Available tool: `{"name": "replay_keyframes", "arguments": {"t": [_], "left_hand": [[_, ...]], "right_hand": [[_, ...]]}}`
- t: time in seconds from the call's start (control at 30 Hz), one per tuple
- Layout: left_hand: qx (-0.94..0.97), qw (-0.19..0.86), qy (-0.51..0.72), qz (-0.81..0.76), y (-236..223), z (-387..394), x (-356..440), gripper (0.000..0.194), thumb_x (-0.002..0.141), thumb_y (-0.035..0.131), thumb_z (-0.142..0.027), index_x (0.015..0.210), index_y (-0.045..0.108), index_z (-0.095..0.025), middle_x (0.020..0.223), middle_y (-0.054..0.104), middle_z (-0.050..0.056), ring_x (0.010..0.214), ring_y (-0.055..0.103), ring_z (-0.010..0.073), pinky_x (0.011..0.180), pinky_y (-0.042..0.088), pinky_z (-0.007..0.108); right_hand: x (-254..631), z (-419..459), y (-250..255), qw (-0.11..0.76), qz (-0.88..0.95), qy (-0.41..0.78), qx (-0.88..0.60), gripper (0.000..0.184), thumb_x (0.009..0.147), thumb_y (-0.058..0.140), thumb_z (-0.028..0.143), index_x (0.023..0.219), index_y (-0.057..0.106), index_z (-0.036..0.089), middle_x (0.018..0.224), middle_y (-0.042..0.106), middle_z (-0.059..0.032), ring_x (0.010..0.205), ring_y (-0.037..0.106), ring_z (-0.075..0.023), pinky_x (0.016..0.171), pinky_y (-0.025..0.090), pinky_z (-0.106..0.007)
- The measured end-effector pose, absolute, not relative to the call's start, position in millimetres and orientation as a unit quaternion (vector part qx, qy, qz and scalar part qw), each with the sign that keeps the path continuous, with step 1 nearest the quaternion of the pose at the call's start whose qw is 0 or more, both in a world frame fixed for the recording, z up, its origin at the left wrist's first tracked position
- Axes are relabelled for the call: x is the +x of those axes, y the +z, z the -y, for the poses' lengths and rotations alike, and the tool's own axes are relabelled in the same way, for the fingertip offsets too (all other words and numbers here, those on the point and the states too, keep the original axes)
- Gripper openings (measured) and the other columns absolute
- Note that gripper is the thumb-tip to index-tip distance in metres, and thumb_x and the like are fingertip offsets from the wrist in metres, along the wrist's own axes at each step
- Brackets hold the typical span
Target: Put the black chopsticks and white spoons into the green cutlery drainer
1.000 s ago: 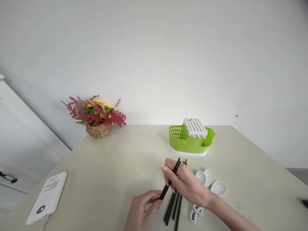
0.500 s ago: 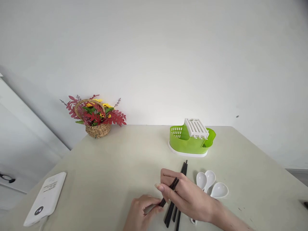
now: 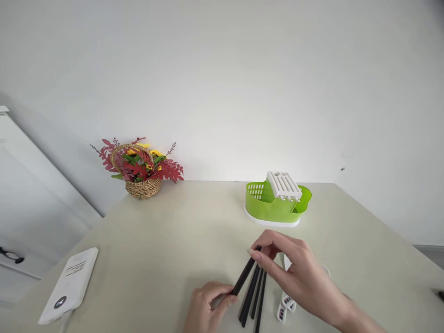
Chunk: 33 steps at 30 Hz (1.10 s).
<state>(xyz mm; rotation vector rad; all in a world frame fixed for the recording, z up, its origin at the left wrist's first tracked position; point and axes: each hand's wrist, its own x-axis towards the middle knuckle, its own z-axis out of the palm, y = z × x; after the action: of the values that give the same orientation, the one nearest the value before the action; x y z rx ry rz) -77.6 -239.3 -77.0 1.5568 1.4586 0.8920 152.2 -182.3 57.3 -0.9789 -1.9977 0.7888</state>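
A pair of black chopsticks (image 3: 243, 276) slants between my two hands, raised over the table. My left hand (image 3: 209, 305) pinches the lower end between thumb and fingers. At the upper end, my right hand (image 3: 289, 273) has thumb and fingertips closed on the tips. Several more black chopsticks (image 3: 250, 296) lie fanned on the table just beneath and to the right. White spoons (image 3: 286, 303) lie under my right hand, their handle ends with dark marks showing; most of their bowls are hidden.
A green cutlery holder (image 3: 272, 210) with a white slotted rack stands toward the back of the table (image 3: 166, 240). At the back left is a wicker basket (image 3: 143, 188) of artificial flowers. A white device with a cable (image 3: 71, 284) lies at the left edge.
My right hand has slid up and right to the chopsticks' upper end, now covering most of the spoon bowls. My left hand stays at the lower end. The view has shifted slightly.
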Motion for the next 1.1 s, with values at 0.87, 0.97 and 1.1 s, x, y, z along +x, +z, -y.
{"name": "replay_keyframes", "arguments": {"t": [0.87, 0.97, 1.1], "left_hand": [[0.668, 0.394, 0.352, -0.524, -64.7, 172.0, -60.0, 0.037, 0.100, 0.055, -0.052, 0.095, 0.075, -0.021, 0.087, 0.079, 0.005, 0.077, 0.071, 0.0171, 0.068, 0.052, 0.025], [0.652, 0.399, 0.383, -0.519, -76.1, 135.8, -55.8, 0.042, 0.099, 0.054, -0.055, 0.091, 0.071, -0.018, 0.079, 0.076, 0.004, 0.063, 0.067, 0.0141, 0.058, 0.049, 0.024], [0.616, 0.398, 0.416, -0.537, -87.2, 107.4, -53.3, 0.043, 0.096, 0.054, -0.058, 0.094, 0.069, -0.018, 0.077, 0.074, 0.004, 0.053, 0.063, 0.0129, 0.043, 0.038, 0.022]], "right_hand": [[224.1, 157.3, 133.1, 0.564, 0.675, 0.159, -0.448, 0.031, 0.095, 0.069, 0.052, 0.080, 0.063, 0.025, 0.062, 0.063, 0.0008, 0.058, 0.060, -0.0170, 0.054, 0.047, -0.031], [228.7, 135.3, 147.2, 0.611, 0.640, 0.114, -0.452, 0.030, 0.094, 0.070, 0.053, 0.081, 0.062, 0.026, 0.065, 0.064, -0.0001, 0.058, 0.060, -0.0188, 0.055, 0.048, -0.033], [233.5, 95.7, 149.4, 0.604, 0.639, 0.078, -0.470, 0.035, 0.092, 0.069, 0.058, 0.080, 0.061, 0.026, 0.067, 0.067, 0.0000, 0.058, 0.062, -0.0191, 0.055, 0.049, -0.033]]}}
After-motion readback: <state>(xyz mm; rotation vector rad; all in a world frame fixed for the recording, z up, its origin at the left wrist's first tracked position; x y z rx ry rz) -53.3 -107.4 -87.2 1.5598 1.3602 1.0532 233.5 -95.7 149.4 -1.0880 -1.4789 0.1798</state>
